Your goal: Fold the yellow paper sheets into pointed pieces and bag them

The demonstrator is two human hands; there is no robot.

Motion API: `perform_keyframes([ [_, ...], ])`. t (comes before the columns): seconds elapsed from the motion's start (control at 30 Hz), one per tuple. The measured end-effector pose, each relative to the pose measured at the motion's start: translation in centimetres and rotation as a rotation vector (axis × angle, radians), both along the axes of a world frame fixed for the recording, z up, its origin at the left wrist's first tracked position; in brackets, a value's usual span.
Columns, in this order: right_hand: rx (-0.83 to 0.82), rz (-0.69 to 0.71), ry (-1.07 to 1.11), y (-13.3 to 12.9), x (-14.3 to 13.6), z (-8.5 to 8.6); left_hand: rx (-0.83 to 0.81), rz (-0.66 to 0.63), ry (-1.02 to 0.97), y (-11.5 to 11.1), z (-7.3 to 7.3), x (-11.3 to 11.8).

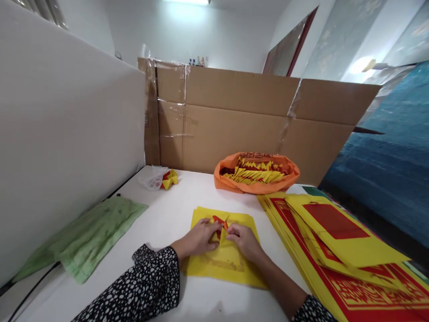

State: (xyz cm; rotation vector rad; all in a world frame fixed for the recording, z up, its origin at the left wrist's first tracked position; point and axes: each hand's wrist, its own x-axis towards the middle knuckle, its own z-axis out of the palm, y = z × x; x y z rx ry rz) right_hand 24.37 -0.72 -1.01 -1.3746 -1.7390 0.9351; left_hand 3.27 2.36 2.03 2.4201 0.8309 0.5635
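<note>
The folded paper piece (223, 233), red and yellow, is positioned over the yellow paper (197, 268) on the counter (164, 214). Both hands are brought close together at the piece. Its right edge is pinched between the thumb and fingers of the right hand (244, 240). The fingers of the left hand (203, 236) are set against its left side, with the thumb spread apart; whether it is also gripped there cannot be told.

For a clean crease, the piece should be steadied by the left hand while the edge is aligned and pressed by the right. Only light pressure should be applied, as thin paper is easily torn or skewed.

Beyond the yellow paper, an orange bag (231, 186) is filled with similar folded pieces (256, 173). To its right, printed sheets (372, 250) are piled close by; contact by the right forearm should be avoided. Far left of the yellow paper, a green cloth (100, 232) is laid, well clear of the work.
</note>
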Motion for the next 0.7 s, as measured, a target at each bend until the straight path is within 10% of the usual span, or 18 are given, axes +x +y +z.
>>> perform_keyframes([
  [0.2, 0.04, -0.064, -0.01, 0.5, -1.1, 0.2, -0.183, 0.193, -0.182, 1.8, -0.4, 0.7],
  [0.4, 0.401, -0.027, -0.547, -4.5, -2.8, -0.5, -0.211, 0.313, -0.172, 2.8, -1.9, 1.4],
  [0.7, 0.177, -0.052, -0.707, -7.4, -4.1, -2.2, -0.137, 0.261, -0.022, 3.3, -0.1, 1.9],
])
